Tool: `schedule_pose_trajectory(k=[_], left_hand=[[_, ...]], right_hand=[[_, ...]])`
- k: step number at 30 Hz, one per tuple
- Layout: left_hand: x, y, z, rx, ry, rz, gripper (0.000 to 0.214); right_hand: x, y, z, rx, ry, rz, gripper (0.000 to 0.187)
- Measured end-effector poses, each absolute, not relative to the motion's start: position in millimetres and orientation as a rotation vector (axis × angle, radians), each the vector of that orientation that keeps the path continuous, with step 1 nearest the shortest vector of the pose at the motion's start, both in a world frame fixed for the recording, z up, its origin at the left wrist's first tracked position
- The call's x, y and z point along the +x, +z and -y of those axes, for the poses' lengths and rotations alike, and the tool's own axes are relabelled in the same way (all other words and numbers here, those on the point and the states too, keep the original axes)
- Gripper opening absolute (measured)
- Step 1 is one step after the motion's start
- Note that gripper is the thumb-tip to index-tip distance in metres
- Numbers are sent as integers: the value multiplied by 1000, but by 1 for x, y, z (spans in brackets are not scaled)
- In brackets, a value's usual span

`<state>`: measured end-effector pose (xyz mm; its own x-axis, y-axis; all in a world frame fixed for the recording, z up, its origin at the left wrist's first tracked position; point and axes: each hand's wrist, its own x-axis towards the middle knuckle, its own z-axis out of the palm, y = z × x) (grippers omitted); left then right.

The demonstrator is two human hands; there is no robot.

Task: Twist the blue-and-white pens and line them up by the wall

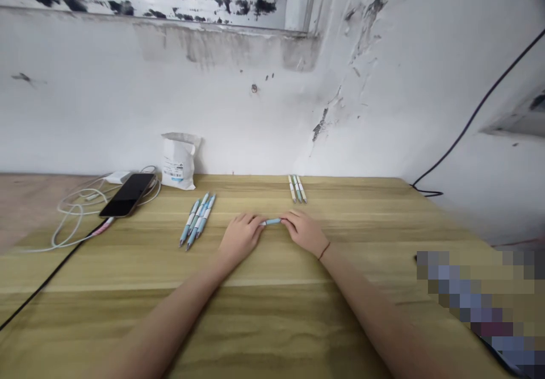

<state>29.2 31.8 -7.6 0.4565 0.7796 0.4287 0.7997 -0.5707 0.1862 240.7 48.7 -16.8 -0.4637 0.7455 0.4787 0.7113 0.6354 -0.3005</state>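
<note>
Between my two hands a blue-and-white pen (273, 221) lies sideways, low over the wooden table (264, 322). My left hand (243, 232) has its fingers closed on the pen's left end. At the other end, my right hand (303, 231) pinches the tip; a thin red cord circles that wrist. Left of my hands lies a group of several blue-and-white pens (197, 220), side by side and slanting. Farther back, near the wall, rest three pens with pale yellow and green parts (297, 189).
A black phone (128, 195) lies at the left among white cables (76, 211) and a white charger (117, 177). Beside it a white packet (179, 160) stands against the wall (238, 123). A black cable (477, 109) hangs at the right. The lower right corner is pixelated.
</note>
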Motion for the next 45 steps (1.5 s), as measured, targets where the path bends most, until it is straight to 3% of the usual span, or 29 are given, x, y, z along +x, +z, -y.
schedule_pose_trajectory(k=[28,45], left_hand=[[32,-7,-29,-2616,-651,1392,22],[32,0,-25,-2629,-533,1572,28]], right_hand=[[240,-13,-48,-1076,159,2261,14],[239,-13,-46,-1010,82,2219,23]])
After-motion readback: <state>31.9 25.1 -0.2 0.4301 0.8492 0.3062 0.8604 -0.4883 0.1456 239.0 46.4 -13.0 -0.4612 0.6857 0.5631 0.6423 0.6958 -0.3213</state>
